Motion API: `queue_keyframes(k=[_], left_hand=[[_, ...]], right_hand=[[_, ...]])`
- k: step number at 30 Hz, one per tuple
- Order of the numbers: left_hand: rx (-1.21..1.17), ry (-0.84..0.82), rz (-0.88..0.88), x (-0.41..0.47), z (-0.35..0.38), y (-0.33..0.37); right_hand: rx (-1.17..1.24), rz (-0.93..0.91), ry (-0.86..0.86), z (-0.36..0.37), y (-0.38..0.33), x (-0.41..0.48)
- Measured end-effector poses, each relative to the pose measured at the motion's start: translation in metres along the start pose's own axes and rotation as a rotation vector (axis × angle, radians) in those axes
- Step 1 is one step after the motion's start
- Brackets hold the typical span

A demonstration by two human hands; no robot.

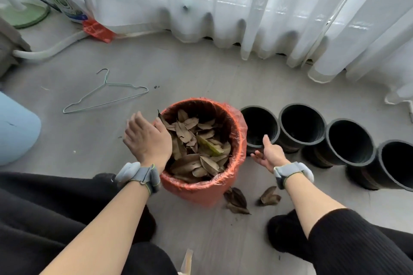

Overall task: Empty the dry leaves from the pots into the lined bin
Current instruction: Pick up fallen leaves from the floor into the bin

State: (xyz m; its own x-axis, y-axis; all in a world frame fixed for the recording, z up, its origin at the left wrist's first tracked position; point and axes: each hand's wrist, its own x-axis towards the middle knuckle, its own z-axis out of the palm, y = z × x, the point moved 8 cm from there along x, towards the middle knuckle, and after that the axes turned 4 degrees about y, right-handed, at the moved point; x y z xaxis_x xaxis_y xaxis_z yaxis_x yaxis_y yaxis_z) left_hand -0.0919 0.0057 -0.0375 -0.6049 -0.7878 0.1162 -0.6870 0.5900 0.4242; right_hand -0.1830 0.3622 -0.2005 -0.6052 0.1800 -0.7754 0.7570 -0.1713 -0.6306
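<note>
A bin lined with an orange-red plastic bag stands on the floor in front of me, filled with dry brown leaves. My left hand hovers at the bin's left rim, fingers apart, holding nothing. Right of the bin, several black pots stand in a row; their insides look dark and bare. My right hand rests against the near side of the nearest pot, thumb at its rim and fingers spread, not clasped around it. A few fallen leaves lie on the floor by the bin.
A wire hanger lies on the floor to the left. White curtains hang behind the pots. A light blue object stands far left, a white hose and red packet behind it. My legs in black fill the foreground.
</note>
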Motion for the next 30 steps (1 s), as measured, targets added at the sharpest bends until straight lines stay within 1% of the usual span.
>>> queue_keyframes(k=[2,5,7,10,11,13,15,17,20,22,24,27,30], left_hand=[[-0.002,-0.064,-0.056,0.001,0.009,-0.018],[-0.09,-0.22,-0.172,0.003,0.034,-0.045],[-0.158,-0.257,-0.163,0.004,0.041,-0.054],[-0.199,-0.187,-0.078,0.007,0.036,-0.052],[-0.187,-0.146,-0.073,0.008,0.035,-0.05],[-0.176,-0.078,-0.12,0.014,0.033,-0.049],[-0.194,-0.051,-0.179,0.019,0.036,-0.046],[-0.213,-0.054,-0.203,0.021,0.041,-0.038],[-0.234,-0.062,-0.2,0.018,0.049,-0.025],[-0.225,-0.027,-0.208,0.016,0.05,-0.022],[-0.202,-0.002,-0.215,0.016,0.051,-0.021],[-0.203,0.014,-0.21,0.013,0.05,-0.015],[-0.19,0.029,-0.218,0.012,0.05,-0.016]], right_hand=[[-0.017,-0.02,0.0,0.008,-0.012,0.007],[-0.013,-0.023,-0.026,0.023,-0.024,0.014],[-0.037,-0.029,-0.013,0.025,-0.021,0.013],[-0.134,-0.096,0.11,0.003,-0.008,0.006],[-0.168,-0.119,0.144,-0.009,0.001,0.005],[-0.229,-0.129,0.164,-0.026,0.023,0.001],[-0.356,-0.132,0.174,-0.044,0.047,-0.004],[-0.583,-0.158,0.166,-0.055,0.064,-0.012],[-0.882,-0.247,0.061,-0.044,0.079,-0.025],[-1.069,-0.325,-0.016,-0.024,0.086,-0.033],[-1.168,-0.365,-0.072,-0.006,0.097,-0.034],[-1.293,-0.392,-0.047,0.004,0.111,-0.033],[-1.494,-0.462,-0.033,0.018,0.128,-0.032]])
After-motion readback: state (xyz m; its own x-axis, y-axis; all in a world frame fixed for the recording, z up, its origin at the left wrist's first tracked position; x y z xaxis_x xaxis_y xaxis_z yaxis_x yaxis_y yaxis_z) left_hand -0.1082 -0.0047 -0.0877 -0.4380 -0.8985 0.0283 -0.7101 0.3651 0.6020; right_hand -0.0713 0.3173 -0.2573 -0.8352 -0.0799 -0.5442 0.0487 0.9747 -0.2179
